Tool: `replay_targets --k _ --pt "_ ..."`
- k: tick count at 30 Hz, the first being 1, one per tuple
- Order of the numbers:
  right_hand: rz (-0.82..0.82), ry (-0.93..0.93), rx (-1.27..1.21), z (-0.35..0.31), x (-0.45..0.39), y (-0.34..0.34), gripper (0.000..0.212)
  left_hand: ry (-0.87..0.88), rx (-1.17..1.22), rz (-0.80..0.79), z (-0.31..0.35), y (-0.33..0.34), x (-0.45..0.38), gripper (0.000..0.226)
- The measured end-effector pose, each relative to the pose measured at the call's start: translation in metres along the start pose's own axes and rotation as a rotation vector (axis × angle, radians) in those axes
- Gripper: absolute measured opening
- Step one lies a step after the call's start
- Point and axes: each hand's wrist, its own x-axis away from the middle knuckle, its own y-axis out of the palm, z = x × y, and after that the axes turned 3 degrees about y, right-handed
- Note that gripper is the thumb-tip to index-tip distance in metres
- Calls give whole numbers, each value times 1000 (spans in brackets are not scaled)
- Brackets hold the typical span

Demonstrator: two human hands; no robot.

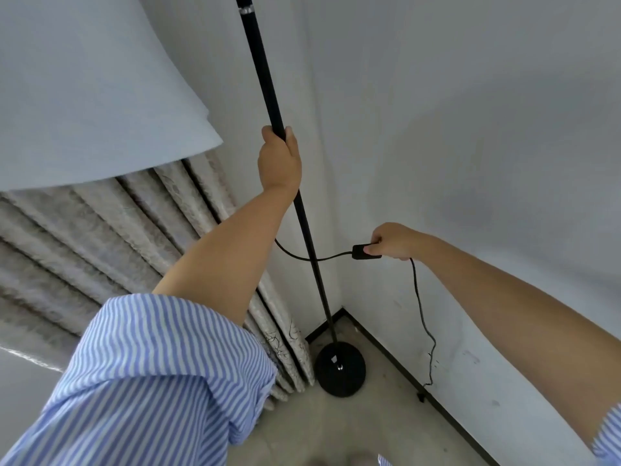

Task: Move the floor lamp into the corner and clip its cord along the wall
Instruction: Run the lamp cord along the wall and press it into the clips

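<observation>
Left hand [279,159] around lamp pole [265,82], right hand [394,241] pinching cord switch [363,251].

1. A single head-worn wide-angle camera is looking forward and steeply down into the room corner [342,309].
2. It is sitting close above the person's arms, with the lamp base [340,368] lying well below, beside that corner.
3. Straight walls are bowing toward the frame edges.

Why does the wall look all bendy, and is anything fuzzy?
In the head view, the wide-angle lens bows the wall and slants the lamp pole; the lampshade up close looks soft and featureless; light is even, with only faint shadows; the left hand and right hand look fairly sharp.
</observation>
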Motion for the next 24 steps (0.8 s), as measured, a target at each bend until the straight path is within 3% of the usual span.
replay_targets --k 9,12,17,20,24 --pt "-18 19 -182 11 -1 11 17 -118 62 52 -16 -3 13 28" --pt "21 5 -262 9 5 12 18 -211 69 -4 -21 -5 28 41" --pt "63 4 -336 18 28 26 23 -411 -78 -192 -31 -10 97 66" --pt "87 31 -415 26 52 42 24 -465 -126 -371 -36 -21 136 53" --pt "85 78 -555 36 96 71 18 -379 -165 -654 -47 -47 190 45"
